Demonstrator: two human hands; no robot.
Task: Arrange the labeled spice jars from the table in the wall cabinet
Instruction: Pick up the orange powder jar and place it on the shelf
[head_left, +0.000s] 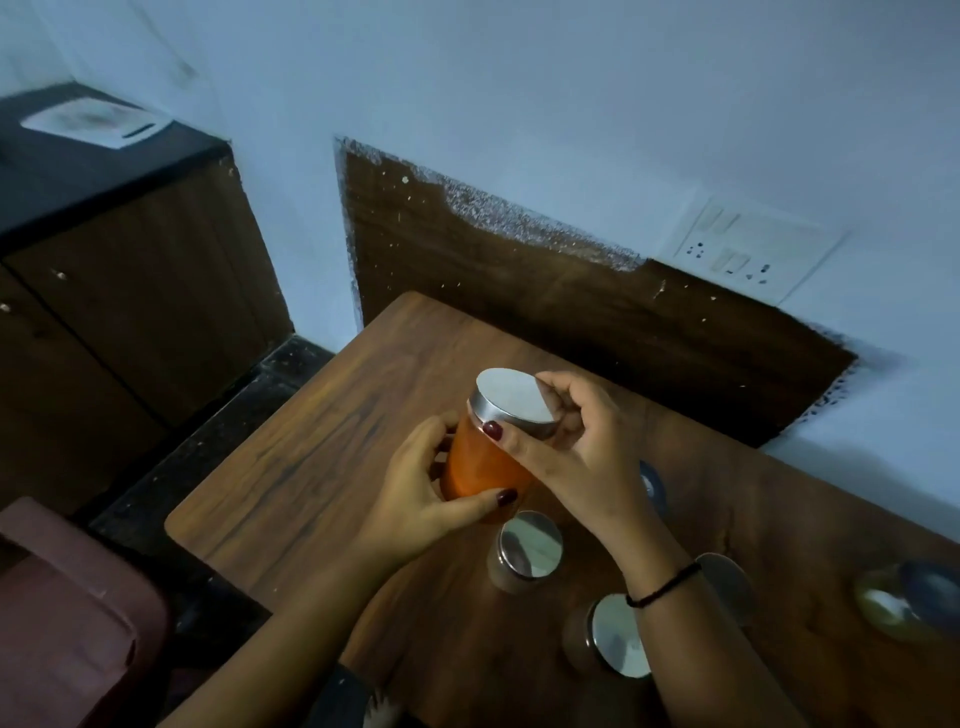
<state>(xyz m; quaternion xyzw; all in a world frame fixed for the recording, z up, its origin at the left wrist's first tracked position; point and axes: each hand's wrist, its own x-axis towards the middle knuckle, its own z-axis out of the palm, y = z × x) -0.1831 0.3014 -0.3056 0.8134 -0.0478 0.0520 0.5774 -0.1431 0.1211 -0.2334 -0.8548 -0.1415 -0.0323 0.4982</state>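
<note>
The location is a domestic kitchen area. Identifying features: a dark stone-like counter (104, 161) over wood-grain cabinet doors (156, 291) at left, carrying a white tray (96, 122), and a wood-grain bench (322, 415) set against a painted wall (519, 78) faced with a wood panel (519, 291). Further indicators are a household switch and socket plate (748, 249) mounted on the wall above the bench, and several metal-lidded jars (527, 545) on the bench, with an orange-filled jar (483, 462) of the same type above it.
</note>
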